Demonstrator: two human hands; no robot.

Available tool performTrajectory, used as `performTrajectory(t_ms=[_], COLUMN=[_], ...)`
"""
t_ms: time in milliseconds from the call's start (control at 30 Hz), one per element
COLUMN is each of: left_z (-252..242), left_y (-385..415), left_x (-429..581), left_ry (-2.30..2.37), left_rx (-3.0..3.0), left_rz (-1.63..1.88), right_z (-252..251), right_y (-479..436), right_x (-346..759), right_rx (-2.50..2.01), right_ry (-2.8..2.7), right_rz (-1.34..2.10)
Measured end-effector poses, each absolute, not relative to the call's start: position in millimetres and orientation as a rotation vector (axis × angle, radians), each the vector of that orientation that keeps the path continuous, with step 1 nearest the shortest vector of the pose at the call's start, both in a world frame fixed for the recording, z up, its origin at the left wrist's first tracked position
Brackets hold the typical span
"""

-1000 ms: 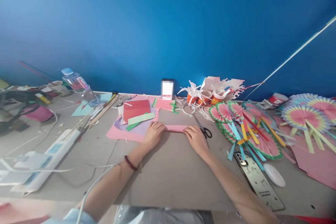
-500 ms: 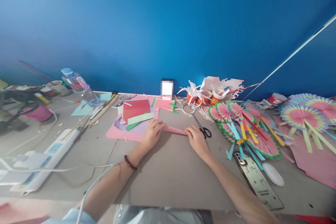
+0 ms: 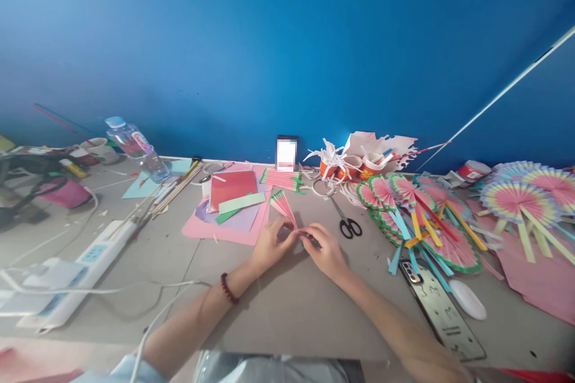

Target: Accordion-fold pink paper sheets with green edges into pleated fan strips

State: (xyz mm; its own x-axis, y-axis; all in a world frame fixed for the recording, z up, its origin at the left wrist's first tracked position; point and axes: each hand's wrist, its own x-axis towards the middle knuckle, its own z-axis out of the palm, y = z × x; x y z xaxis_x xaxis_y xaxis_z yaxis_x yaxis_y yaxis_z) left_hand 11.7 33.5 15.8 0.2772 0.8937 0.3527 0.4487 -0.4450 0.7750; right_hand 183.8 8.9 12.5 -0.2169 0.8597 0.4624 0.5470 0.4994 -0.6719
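Observation:
A pleated pink paper strip [image 3: 284,204] stands up from between my hands, its far end fanning out toward the wall. My left hand [image 3: 271,242] pinches it at the near end, fingers closed. My right hand [image 3: 326,250] is closed on the same near end, touching the left fingertips. Both rest on a grey cardboard sheet [image 3: 287,305] at the table's middle. Black-handled scissors [image 3: 348,222] lie just right of my right hand.
Coloured paper sheets [image 3: 233,200] lie left of the hands. Finished paper fans [image 3: 417,209] pile at the right, with a phone [image 3: 442,308] and a white mouse [image 3: 468,299]. A power strip [image 3: 72,278], a bottle [image 3: 135,146] and sticks sit left. Paper cups [image 3: 354,166] stand by the blue wall.
The pink strip lay flat, held at both ends. My hands have come together toward the middle, and the strip is now folded up, one end fanned out and raised.

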Motion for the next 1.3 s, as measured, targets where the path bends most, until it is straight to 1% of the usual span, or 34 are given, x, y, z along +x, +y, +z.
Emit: performTrajectory(t_ms=[200,367,433,567,633,733,900,967,1100,1300], left_z=[15,12,10,11,11,13,13,13,13,9], left_y=[36,43,47,52,53,55,56,56,57,58], left_x=[12,7,4,-2,-4,-7,-12,-12,-12,-12], left_ry=[1.089,1.109,1.153,1.171,1.174,1.167,1.102,1.092,1.133,1.145], left_rx=[1.767,1.650,1.633,1.623,1.626,1.652,1.708,1.717,1.693,1.699], left_rz=[1.054,1.101,1.125,1.108,1.064,0.978,0.876,0.864,0.859,0.867], right_z=[10,13,14,16,17,14,7,7,13,13], right_y=[8,9,10,16,20,25,32,33,35,37], right_x=[183,186,190,201,206,213,219,220,223,225], right_rx=[-1.086,-1.108,-1.158,-1.259,-1.284,-1.296,-1.298,-1.286,-1.296,-1.352], right_ry=[-2.062,-1.981,-1.894,-1.709,-1.689,-1.726,-1.698,-1.698,-1.688,-1.643], right_rz=[0.439,0.390,0.329,0.084,0.043,0.199,0.753,0.886,0.966,0.990])
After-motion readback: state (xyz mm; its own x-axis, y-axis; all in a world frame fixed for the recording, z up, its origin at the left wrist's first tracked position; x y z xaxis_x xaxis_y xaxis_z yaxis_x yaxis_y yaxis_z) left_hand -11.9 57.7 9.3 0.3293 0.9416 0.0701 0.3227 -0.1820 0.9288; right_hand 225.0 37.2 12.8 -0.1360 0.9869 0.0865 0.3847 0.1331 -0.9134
